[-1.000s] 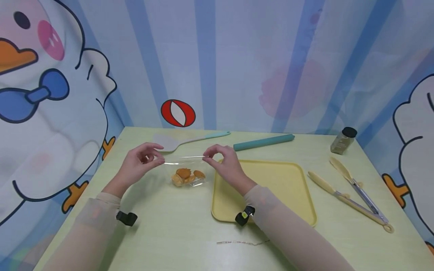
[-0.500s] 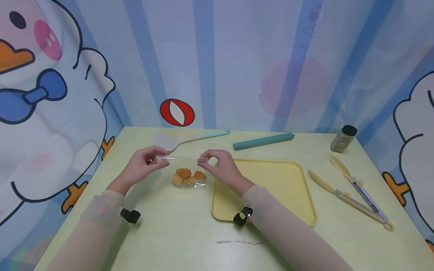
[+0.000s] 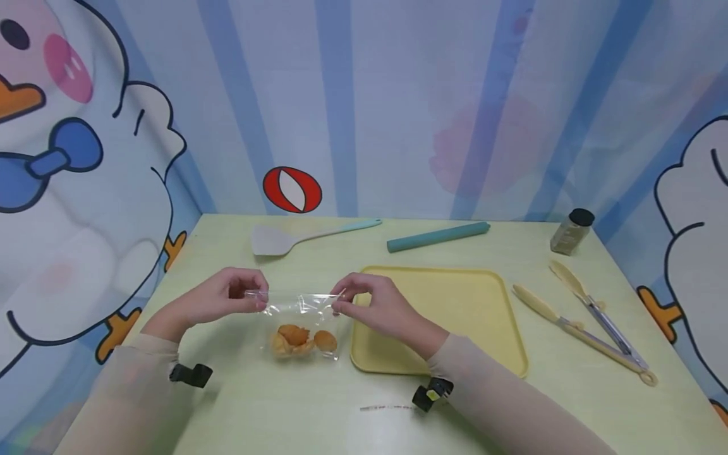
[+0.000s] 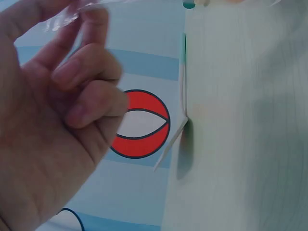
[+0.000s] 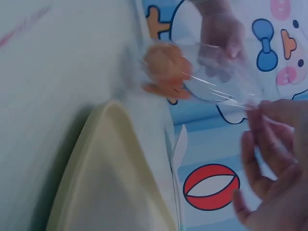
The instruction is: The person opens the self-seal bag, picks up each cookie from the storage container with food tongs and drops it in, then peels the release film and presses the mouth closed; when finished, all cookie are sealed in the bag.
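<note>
Between the two hands hangs a clear plastic bag [image 3: 304, 306] with several golden-brown pastry-like pieces [image 3: 294, 335] in its bottom. My left hand [image 3: 218, 297] pinches the bag's upper left corner between thumb and fingers. At the upper right corner my right hand [image 3: 383, 306] pinches the film the same way. In the right wrist view the bag [image 5: 216, 89] stretches away from the right fingertips, the brown pieces [image 5: 166, 67] at its far end. Only a strip of film [image 4: 72, 19] shows by the fingertips in the left wrist view.
A yellow tray [image 3: 455, 322] lies right of the bag. Behind are a spatula [image 3: 275, 241] and a teal stick [image 3: 438, 237]. Tongs [image 3: 586, 335] and a black-capped jar [image 3: 571, 232] are at the right. A thin strip [image 3: 387, 407] lies near the front.
Both hands have come down and nearer with the bag, and the left has gone a little left. The top was rolled or folded half a second ago; more film now shows beneath the edge.
</note>
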Demonstrator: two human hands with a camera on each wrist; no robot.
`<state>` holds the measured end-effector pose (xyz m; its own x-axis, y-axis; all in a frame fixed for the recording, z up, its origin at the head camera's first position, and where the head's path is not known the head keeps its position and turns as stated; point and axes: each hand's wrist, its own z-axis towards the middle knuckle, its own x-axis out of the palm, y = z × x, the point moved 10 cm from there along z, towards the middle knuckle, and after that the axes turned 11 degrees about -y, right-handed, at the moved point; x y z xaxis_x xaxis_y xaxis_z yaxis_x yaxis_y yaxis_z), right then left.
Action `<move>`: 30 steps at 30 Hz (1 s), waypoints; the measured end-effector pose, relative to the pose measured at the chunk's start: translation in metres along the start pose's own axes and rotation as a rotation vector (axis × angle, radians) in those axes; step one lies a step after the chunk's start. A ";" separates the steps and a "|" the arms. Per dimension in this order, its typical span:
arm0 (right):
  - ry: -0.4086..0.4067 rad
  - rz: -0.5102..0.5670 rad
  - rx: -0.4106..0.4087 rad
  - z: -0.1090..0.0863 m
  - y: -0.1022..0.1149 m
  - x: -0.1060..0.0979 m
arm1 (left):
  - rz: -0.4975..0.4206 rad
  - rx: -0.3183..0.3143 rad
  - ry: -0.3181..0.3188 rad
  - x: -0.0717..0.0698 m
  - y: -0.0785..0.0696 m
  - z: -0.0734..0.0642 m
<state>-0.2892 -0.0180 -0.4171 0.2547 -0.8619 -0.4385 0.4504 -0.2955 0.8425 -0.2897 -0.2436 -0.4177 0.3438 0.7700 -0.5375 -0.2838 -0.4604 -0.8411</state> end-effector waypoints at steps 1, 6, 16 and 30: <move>0.028 0.003 0.046 -0.001 -0.004 0.003 | -0.005 -0.022 0.040 0.004 0.003 0.002; 0.073 -0.145 0.062 0.011 -0.025 0.009 | 0.058 -0.132 0.061 0.013 0.031 0.020; 0.019 -0.421 -0.044 0.048 -0.051 0.004 | 0.233 -0.158 -0.111 -0.001 0.070 0.051; -0.008 -0.640 0.002 0.007 -0.046 -0.063 | 0.570 -0.211 -0.296 -0.010 0.044 0.022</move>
